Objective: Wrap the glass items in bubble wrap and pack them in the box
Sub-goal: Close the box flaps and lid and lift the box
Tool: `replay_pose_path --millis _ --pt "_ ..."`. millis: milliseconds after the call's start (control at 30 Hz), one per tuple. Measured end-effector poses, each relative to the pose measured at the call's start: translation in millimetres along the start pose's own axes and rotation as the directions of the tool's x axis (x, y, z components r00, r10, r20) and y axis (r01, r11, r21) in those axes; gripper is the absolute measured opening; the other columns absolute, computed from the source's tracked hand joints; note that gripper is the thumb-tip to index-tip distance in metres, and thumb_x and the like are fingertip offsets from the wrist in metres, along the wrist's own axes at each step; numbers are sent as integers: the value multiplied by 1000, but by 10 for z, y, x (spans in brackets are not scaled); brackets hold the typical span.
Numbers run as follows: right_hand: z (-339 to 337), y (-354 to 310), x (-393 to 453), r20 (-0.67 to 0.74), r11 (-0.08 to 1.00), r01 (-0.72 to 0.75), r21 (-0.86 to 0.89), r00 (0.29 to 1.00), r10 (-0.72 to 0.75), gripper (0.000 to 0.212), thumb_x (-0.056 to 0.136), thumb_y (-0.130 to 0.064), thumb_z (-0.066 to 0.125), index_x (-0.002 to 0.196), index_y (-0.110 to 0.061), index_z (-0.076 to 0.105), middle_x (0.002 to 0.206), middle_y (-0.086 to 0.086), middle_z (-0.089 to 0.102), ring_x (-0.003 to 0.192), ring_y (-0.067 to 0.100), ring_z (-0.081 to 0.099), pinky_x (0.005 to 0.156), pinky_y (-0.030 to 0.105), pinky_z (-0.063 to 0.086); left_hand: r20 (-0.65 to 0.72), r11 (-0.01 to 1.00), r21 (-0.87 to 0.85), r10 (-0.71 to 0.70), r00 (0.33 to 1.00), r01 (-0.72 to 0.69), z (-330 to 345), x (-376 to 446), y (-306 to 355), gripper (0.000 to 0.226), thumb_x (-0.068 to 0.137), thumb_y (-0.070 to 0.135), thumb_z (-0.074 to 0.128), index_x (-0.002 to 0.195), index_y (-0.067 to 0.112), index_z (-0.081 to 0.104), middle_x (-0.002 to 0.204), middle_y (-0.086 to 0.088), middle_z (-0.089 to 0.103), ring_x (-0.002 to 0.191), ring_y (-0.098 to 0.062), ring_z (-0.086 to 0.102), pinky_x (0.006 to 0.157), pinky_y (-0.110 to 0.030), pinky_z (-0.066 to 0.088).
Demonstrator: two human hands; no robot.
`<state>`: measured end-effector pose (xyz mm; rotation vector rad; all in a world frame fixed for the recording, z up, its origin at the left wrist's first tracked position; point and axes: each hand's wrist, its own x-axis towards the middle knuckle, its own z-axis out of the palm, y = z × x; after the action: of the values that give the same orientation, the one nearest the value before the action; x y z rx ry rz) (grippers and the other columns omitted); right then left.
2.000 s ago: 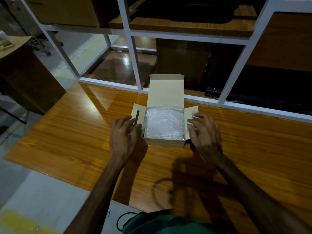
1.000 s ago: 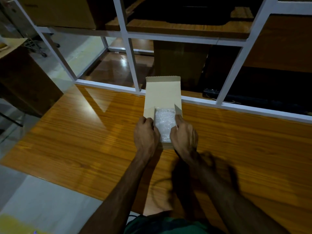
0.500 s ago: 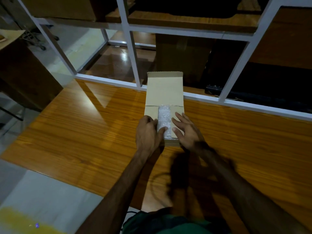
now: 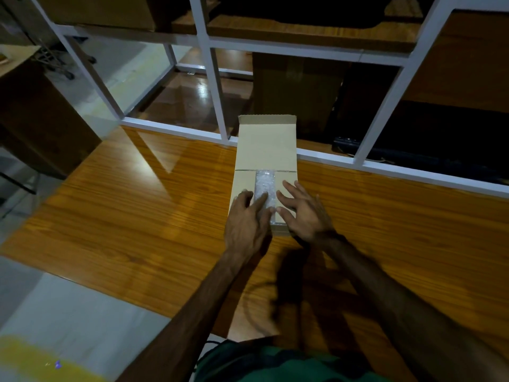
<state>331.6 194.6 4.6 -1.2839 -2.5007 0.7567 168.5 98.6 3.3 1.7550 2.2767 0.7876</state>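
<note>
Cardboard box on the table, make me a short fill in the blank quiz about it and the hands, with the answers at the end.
1. The cardboard box sits on a ______ table.
2. Between the two folded side flaps, a strip of ______ shows.
3. The left hand and the right hand rest on the side ______ of the box.
4. The long lid at the far end of the box is ______.

Answers: wooden; bubble wrap; flaps; open
</note>
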Motion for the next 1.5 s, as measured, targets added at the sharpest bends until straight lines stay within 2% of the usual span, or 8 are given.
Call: replay_pose_path --millis 133,267,433,667,833,1000,1267,1500 --pt "-28 14 20 -15 1000 23 4 1000 -23 49 107 -46 52 154 -32 52 172 -8 25 162 20 10 125 62 18 81 992 85 86 993 -93 82 -150 81 54 108 59 33 146 30 59 162 -20 42 151 -38 36 124 -54 32" --pt "-98 53 76 -9 998 50 32 999 -49 46 102 -44 63 146 -29 62 166 -4 40 157 22 26 123 48 31 88 973 134 174 981 -185 90 -169 10 52 111 47 33 149 22 56 162 -17 43 152 -38 36 124 -54 32" --pt "-349 54 333 -63 965 -68 254 994 87 20 100 -20 69 118 -21 79 130 -9 69 119 8 59 87 18 45 151 943 221 218 964 -248 9 -120 0 54 110 44 28 148 17 56 153 -8 57 149 -38 42 122 -52 34" --pt "-689 88 876 -70 780 -289 556 918 390 45 101 -25 68 145 -23 59 128 -11 57 109 11 57 78 25 53 176 962 162 191 966 -219 -43 -114 46 62 108 51 21 147 19 56 157 -10 52 151 -37 38 124 -52 26" --pt "-822 4 1071 182 500 -370 783 905 384 11 104 -21 62 114 -24 65 102 7 61 80 16 58 72 32 49 148 967 152 184 972 -206 -17 -136 39 58 108 49 25 145 19 59 157 -16 51 150 -39 40 124 -52 26" --pt "-879 -76 1161 187 269 -314 911 893 410 34 103 -38 62 134 -24 62 127 3 67 96 20 68 75 34 53 55 983 75 164 985 -168 15 -180 40 48 107 45 40 134 18 70 149 -18 58 138 -40 53 118 -59 40" --pt "-904 -114 883 81 313 -190 930 941 330 85 96 -82 28 154 -24 50 148 8 57 121 29 66 108 52 46 -176 977 -210 -83 981 45 1 -269 215 79 91 46 74 158 23 40 142 -6 38 123 -15 41 89 -32 55" --pt "-700 -338 419 -17 425 -123 897 950 311 69 86 -84 48 134 -36 56 138 -2 55 124 26 62 103 57 50 -291 964 -254 -147 945 72 -64 -261 319 120 74 31 94 160 34 10 152 -24 28 127 -36 45 93 -34 48"
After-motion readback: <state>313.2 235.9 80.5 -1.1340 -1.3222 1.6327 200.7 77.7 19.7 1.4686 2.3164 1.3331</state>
